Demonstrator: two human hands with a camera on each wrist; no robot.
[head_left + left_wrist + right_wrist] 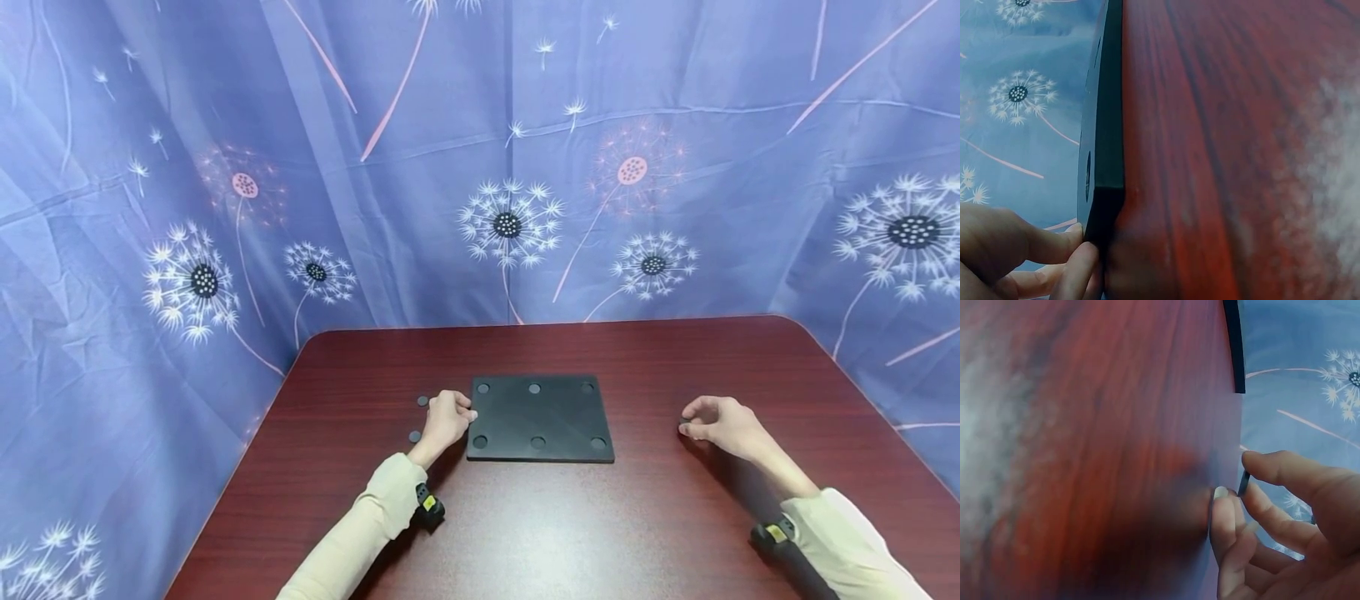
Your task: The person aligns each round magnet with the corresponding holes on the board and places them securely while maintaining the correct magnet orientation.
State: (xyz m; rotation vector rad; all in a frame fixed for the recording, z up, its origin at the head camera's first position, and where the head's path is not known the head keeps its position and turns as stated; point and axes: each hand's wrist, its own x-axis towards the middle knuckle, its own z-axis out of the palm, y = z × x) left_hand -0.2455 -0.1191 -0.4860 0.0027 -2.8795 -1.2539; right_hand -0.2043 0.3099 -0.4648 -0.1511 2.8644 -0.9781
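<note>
A black rectangular board (540,417) with several round recesses lies on the table. My left hand (447,419) is at its left edge, thumb and fingers pinching the rim; the left wrist view shows the fingertips (1088,250) against the board's side (1109,125). Between the fingers of my right hand (727,427) is a small dark disc (1244,483), held on edge just above the tabletop, well right of the board. Left of the board lie two dark discs, one farther back (422,401) and another nearer (415,436). Whether any recess holds a disc, I cannot tell.
The dark red wooden table (547,525) has rounded far corners and a bright glare at its near middle. A blue curtain (420,208) with dandelion prints hangs behind and at both sides. Small black devices (429,507) sit on both wrists.
</note>
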